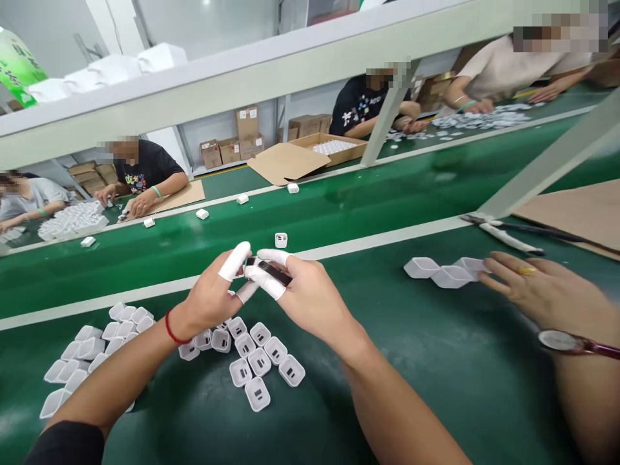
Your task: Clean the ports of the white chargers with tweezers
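My left hand [213,281] and my right hand [310,290] meet in front of me, with white finger cots on thumbs and fingertips. Between the right thumb and fingers is a small dark rectangular part [275,274]. Its left end meets my left fingertips, which pinch a small piece that is mostly hidden. Just below the hands lie several open white plastic cases [259,361] with dark slots in their floors. More white cases [90,349] cluster by my left forearm. A white case with something inside [281,240] sits on the green belt beyond my hands.
On the right, a co-worker's hand [533,284] touches white cases [450,276]. White blocks [202,214] are spaced along the green belt [339,210]. Co-workers sit across it, near piles of white parts [479,119]. A slanted metal post [547,155] and a cable [513,237] stand at right.
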### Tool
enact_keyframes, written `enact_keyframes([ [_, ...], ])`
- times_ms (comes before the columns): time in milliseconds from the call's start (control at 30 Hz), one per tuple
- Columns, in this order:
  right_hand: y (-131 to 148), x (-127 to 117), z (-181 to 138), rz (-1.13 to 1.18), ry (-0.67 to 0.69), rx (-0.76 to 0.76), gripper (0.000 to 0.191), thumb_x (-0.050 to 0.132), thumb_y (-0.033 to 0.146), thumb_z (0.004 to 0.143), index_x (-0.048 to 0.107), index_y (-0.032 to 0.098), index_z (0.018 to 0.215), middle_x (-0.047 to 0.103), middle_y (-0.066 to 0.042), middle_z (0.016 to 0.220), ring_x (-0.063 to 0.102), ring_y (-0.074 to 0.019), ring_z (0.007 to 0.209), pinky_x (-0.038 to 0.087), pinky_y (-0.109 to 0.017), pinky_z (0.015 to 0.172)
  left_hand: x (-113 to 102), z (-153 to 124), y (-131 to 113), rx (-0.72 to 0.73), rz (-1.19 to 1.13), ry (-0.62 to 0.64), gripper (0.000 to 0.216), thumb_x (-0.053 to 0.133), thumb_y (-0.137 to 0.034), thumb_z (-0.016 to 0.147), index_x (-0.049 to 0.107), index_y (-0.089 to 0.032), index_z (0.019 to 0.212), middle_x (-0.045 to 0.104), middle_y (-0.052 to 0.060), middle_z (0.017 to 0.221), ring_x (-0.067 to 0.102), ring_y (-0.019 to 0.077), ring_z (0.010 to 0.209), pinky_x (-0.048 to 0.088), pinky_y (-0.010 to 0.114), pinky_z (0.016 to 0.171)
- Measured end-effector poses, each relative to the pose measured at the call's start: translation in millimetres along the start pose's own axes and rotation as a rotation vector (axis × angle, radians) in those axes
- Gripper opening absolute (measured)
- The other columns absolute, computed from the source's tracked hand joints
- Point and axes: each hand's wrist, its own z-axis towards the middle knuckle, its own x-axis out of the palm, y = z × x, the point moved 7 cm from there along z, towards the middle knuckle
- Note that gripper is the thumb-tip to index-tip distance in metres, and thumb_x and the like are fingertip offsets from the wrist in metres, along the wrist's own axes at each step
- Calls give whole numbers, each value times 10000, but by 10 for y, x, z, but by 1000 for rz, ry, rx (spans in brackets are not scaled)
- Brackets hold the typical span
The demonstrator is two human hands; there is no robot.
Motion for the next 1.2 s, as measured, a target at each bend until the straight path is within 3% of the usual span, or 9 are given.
enact_keyframes([
  [67, 13, -23, -7, 60, -1, 19, 281, 617, 336, 855, 681, 167, 1071, 728, -60, 913, 684, -199, 808, 535, -307, 723, -31, 49, -101, 50, 27, 7, 562, 614, -193, 884, 380, -166, 1394, 647, 110, 1070, 643, 185, 895, 568, 312, 797],
  [167, 8, -115, -14, 165, -95, 52, 310, 642, 353, 822, 677, 162, 1064, 707, -48, 853, 651, -159, 717, 525, -274, 664, -72, 15, 68, -72, 7, 70, 661, 678, -264, 842, 355, -186, 1413, 577, 146, 1234, 613, 237, 1050, 551, 371, 880],
  [267, -7, -218, -25, 211, -214, 87, 397, 674, 378, 776, 657, 149, 1099, 671, -34, 815, 549, -111, 585, 485, -252, 572, 101, -290, 497, -396, 62, 408, 559, 684, -198, 785, 484, -150, 1304, 472, 185, 1373, 500, 308, 1243, 466, 442, 1014],
  [367, 6, -254, -32, 209, -240, 102, 424, 684, 357, 752, 649, 140, 1115, 640, -21, 794, 467, -86, 546, 453, -245, 541, 363, -793, 824, -648, 118, 810, 366, 599, -23, 686, 627, -113, 1039, 599, 169, 1183, 561, 319, 1137, 463, 435, 969],
  [500, 19, -208, -39, 226, -179, 109, 352, 674, 364, 769, 677, 127, 1029, 576, -1, 698, 454, -88, 549, 443, -244, 545, 589, -1059, 915, -709, 63, 900, 295, 559, -5, 641, 649, -148, 883, 658, 63, 890, 633, 224, 863, 491, 308, 778],
  [867, -56, -127, 23, 626, -81, 99, 435, 789, 401, 674, 701, 148, 1017, 700, -68, 860, 631, -161, 704, 512, -277, 584, 601, -884, 833, -737, 45, 725, 175, 577, -9, 620, 541, -163, 698, 621, 76, 842, 621, 236, 838, 505, 336, 747],
  [933, -60, -106, 31, 686, -70, 80, 426, 800, 421, 663, 708, 156, 983, 712, -77, 870, 652, -175, 707, 535, -288, 580, 502, -765, 738, -765, -36, 607, 144, 596, -65, 699, 560, -160, 801, 640, 85, 914, 641, 219, 866, 539, 337, 775],
  [1100, -28, -96, 24, 720, -101, 26, 415, 835, 442, 641, 707, 188, 944, 726, -81, 912, 683, -189, 715, 580, -307, 605, 141, -442, 358, -776, -497, 99, 305, 648, -131, 739, 562, -184, 1027, 670, 49, 972, 671, 156, 843, 589, 309, 800],
  [1200, 60, -100, -1, 722, -108, -62, 420, 838, 424, 659, 703, 220, 1001, 726, -65, 930, 690, -186, 738, 596, -327, 674, 30, -401, 214, -745, -520, -29, 351, 651, -109, 740, 569, -191, 1071, 651, 56, 1020, 658, 161, 915, 592, 305, 819],
])
